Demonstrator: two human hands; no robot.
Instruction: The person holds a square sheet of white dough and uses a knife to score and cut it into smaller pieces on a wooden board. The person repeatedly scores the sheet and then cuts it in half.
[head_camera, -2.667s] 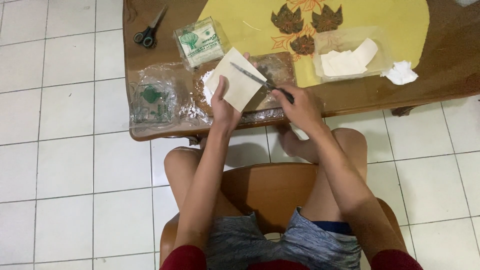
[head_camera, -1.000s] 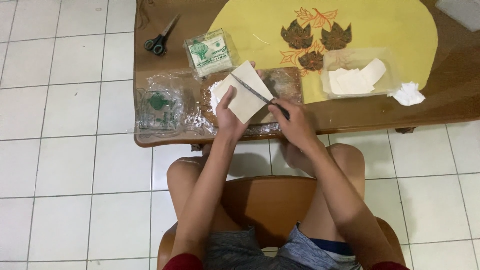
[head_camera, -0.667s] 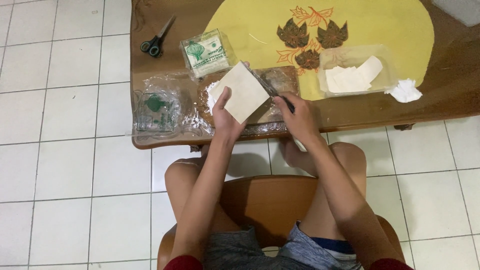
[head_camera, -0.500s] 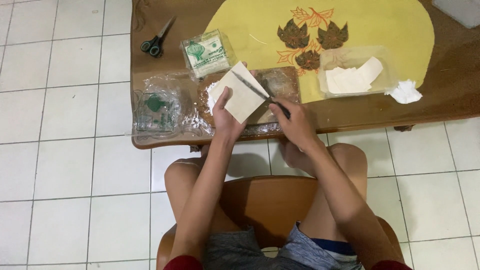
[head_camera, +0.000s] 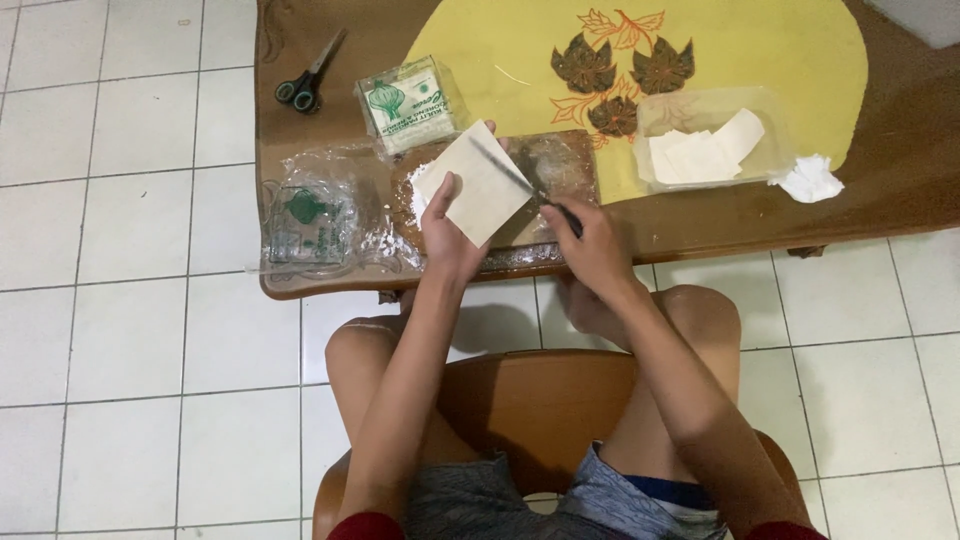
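Note:
My left hand (head_camera: 452, 232) holds a square stack of pale dough sheets (head_camera: 477, 183) tilted above a floury brown cutting board (head_camera: 548, 170). My right hand (head_camera: 588, 245) grips a knife (head_camera: 520, 180) by its dark handle. The blade lies diagonally across the upper right part of the stack.
A clear tub (head_camera: 710, 135) with cut pale sheets stands at the right on a yellow mat with leaf prints (head_camera: 700, 45). A crumpled tissue (head_camera: 808, 178) lies beside it. A sealed packet (head_camera: 407, 103), an opened clear wrapper (head_camera: 320, 215) and scissors (head_camera: 305, 82) lie at the left. Brown table edge (head_camera: 420, 280) is close to my knees.
The stack has shifted slightly in my left hand and the knife blade has moved along its upper right side. The camera view has drifted a little.

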